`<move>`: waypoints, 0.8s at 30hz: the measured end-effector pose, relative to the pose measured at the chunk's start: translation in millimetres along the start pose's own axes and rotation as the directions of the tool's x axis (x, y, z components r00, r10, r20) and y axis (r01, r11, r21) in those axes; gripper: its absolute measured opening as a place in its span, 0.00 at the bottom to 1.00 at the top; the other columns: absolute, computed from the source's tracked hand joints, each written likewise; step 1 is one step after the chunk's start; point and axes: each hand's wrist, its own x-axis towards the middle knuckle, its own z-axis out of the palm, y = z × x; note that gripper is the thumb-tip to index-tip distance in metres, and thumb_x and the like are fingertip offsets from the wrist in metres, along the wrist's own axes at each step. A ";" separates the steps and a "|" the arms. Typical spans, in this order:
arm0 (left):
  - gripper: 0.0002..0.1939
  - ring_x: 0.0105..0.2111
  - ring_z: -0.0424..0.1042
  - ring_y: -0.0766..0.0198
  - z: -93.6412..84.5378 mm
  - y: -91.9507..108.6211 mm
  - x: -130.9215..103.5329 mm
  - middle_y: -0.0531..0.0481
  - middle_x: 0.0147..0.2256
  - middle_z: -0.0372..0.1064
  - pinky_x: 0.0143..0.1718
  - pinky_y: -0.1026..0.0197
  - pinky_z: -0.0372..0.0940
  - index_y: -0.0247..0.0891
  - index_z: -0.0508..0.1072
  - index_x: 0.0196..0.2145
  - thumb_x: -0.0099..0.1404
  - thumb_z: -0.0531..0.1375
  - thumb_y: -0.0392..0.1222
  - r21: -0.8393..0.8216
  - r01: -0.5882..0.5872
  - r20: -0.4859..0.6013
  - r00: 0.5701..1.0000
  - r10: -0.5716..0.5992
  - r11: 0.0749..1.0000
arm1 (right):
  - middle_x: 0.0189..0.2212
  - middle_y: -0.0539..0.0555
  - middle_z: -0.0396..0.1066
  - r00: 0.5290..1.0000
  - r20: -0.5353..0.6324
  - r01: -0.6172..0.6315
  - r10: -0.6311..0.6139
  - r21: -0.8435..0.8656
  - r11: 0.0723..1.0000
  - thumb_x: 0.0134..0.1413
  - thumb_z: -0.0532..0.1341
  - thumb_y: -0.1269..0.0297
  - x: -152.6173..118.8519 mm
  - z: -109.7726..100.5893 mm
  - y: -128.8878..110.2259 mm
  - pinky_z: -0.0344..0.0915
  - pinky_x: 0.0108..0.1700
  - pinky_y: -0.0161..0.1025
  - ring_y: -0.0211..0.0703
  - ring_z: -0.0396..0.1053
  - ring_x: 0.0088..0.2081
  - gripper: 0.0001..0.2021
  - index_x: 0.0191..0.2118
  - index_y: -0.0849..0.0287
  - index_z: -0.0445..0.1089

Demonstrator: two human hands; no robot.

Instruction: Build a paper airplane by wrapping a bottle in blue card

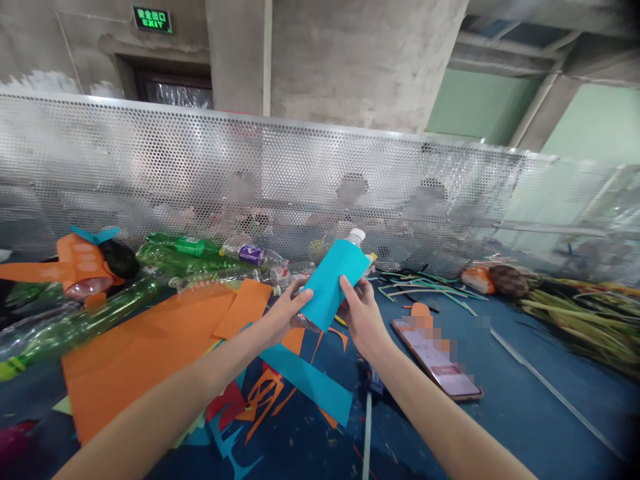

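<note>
Between my two hands, above the table, is a clear plastic bottle [357, 236] with a white cap, tilted with its cap up and away to the right. A sheet of blue paper [333, 283] lies around its body. My left hand [289, 308] grips the lower left side, thumb on the paper. My right hand [361, 312] holds the right side, its thumb also pressing the paper; the fingers behind are partly hidden. Below them lie a blue paper strip [313, 383], orange paper scraps [265, 393] and a large orange sheet [145, 360].
At right lies a phone [435, 360]. Green bottles [100, 317] and an orange paper-covered bottle model [83, 263] are at left. A perforated metal screen [310, 167] stands behind the table [520, 427]. Dried stalks [585, 327] lie far right.
</note>
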 end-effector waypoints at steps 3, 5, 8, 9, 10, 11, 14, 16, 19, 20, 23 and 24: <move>0.40 0.38 0.76 0.53 -7.8 4.3 -1.6 0.41 0.55 0.65 0.34 0.53 0.74 0.46 0.56 0.60 0.55 0.68 0.54 0.039 0.063 0.076 0.995 -0.066 0.997 | 0.34 0.46 0.74 0.999 0.021 0.039 -0.038 -0.041 0.998 0.41 0.71 0.52 -1.4 -0.8 0.5 0.72 0.36 0.44 0.46 0.74 0.36 0.26 0.43 0.47 0.57; 0.42 0.45 0.74 0.51 -11.7 8.1 -2.6 0.42 0.57 0.64 0.42 0.50 0.72 0.49 0.54 0.62 0.55 0.69 0.47 0.103 0.102 0.141 0.983 -0.116 0.989 | 0.36 0.47 0.75 0.993 0.052 0.111 -0.106 -0.100 0.989 0.43 0.70 0.53 -2.6 -1.2 2.0 0.72 0.40 0.45 0.47 0.74 0.38 0.27 0.45 0.48 0.56; 0.47 0.53 0.68 0.49 -12.4 9.2 -1.2 0.42 0.60 0.60 0.48 0.49 0.69 0.50 0.51 0.64 0.52 0.71 0.42 0.160 0.037 0.146 0.987 -0.061 0.986 | 0.39 0.50 0.75 0.971 0.116 0.228 -0.209 -0.178 0.957 0.45 0.69 0.55 -6.1 -0.4 5.2 0.71 0.43 0.45 0.47 0.74 0.40 0.27 0.47 0.49 0.54; 0.50 0.54 0.67 0.47 -11.5 7.6 0.0 0.41 0.59 0.60 0.48 0.49 0.69 0.50 0.49 0.64 0.51 0.72 0.41 0.165 -0.020 0.137 0.991 -0.002 0.986 | 0.40 0.51 0.75 0.965 0.137 0.248 -0.225 -0.190 0.950 0.46 0.69 0.56 -7.7 0.0 6.3 0.71 0.43 0.45 0.47 0.74 0.40 0.27 0.47 0.49 0.54; 0.52 0.54 0.67 0.46 -10.4 5.2 1.4 0.40 0.59 0.60 0.47 0.49 0.70 0.49 0.47 0.65 0.50 0.72 0.41 0.171 -0.085 0.131 0.989 0.062 0.982 | 0.41 0.52 0.75 0.960 0.158 0.262 -0.232 -0.199 0.944 0.46 0.69 0.57 -9.4 0.5 7.3 0.71 0.43 0.45 0.47 0.74 0.41 0.27 0.47 0.49 0.54; 0.53 0.54 0.67 0.45 -9.2 2.4 2.7 0.39 0.58 0.61 0.47 0.48 0.70 0.49 0.46 0.65 0.50 0.72 0.41 0.179 -0.144 0.124 0.985 0.123 0.973 | 0.42 0.52 0.75 0.954 0.182 0.273 -0.236 -0.212 0.939 0.46 0.69 0.58 -11.1 0.9 8.2 0.71 0.43 0.46 0.48 0.74 0.41 0.26 0.47 0.50 0.55; 0.50 0.53 0.67 0.46 -7.1 -5.6 4.6 0.39 0.57 0.62 0.49 0.49 0.69 0.46 0.48 0.63 0.50 0.72 0.41 0.236 -0.221 0.092 0.975 0.204 0.946 | 0.42 0.53 0.74 0.939 0.229 0.316 -0.257 -0.275 0.908 0.48 0.68 0.59 -15.8 1.3 10.2 0.70 0.45 0.47 0.48 0.74 0.42 0.24 0.47 0.50 0.56; 0.45 0.52 0.68 0.46 -6.9 -8.2 3.9 0.40 0.55 0.64 0.49 0.48 0.68 0.45 0.51 0.61 0.52 0.71 0.43 0.279 -0.218 0.093 0.975 0.200 0.935 | 0.42 0.53 0.74 0.935 0.244 0.328 -0.258 -0.314 0.891 0.49 0.68 0.60 -18.1 1.5 10.5 0.70 0.46 0.47 0.48 0.73 0.43 0.21 0.45 0.51 0.58; 0.40 0.51 0.69 0.48 -7.4 -8.9 2.3 0.41 0.52 0.66 0.49 0.47 0.68 0.42 0.53 0.59 0.54 0.69 0.44 0.318 -0.229 0.123 0.972 0.200 0.920 | 0.41 0.53 0.74 0.924 0.284 0.346 -0.255 -0.341 0.874 0.52 0.66 0.60 -20.0 2.8 9.0 0.69 0.46 0.46 0.48 0.73 0.43 0.14 0.42 0.51 0.63; 0.39 0.50 0.70 0.48 -7.7 -8.9 2.2 0.41 0.52 0.66 0.49 0.47 0.68 0.42 0.53 0.58 0.55 0.69 0.45 0.322 -0.232 0.129 0.971 0.200 0.918 | 0.41 0.52 0.74 0.919 0.297 0.356 -0.260 -0.342 0.870 0.52 0.66 0.60 -20.3 3.5 8.1 0.69 0.46 0.46 0.48 0.73 0.43 0.13 0.42 0.51 0.64; 0.39 0.50 0.70 0.49 -9.5 -10.3 3.5 0.41 0.52 0.66 0.49 0.47 0.68 0.42 0.51 0.58 0.56 0.68 0.45 0.316 -0.227 0.128 0.972 0.196 0.921 | 0.40 0.52 0.75 0.911 0.314 0.370 -0.267 -0.338 0.866 0.54 0.64 0.59 -21.4 5.7 5.0 0.69 0.46 0.44 0.48 0.72 0.42 0.09 0.41 0.52 0.68; 0.40 0.50 0.70 0.49 -10.5 -11.3 4.5 0.40 0.52 0.66 0.49 0.47 0.68 0.42 0.51 0.59 0.55 0.69 0.44 0.315 -0.226 0.125 0.973 0.196 0.922 | 0.40 0.52 0.75 0.914 0.314 0.362 -0.257 -0.346 0.865 0.55 0.63 0.58 -21.9 6.2 4.1 0.69 0.45 0.43 0.48 0.72 0.42 0.09 0.41 0.52 0.69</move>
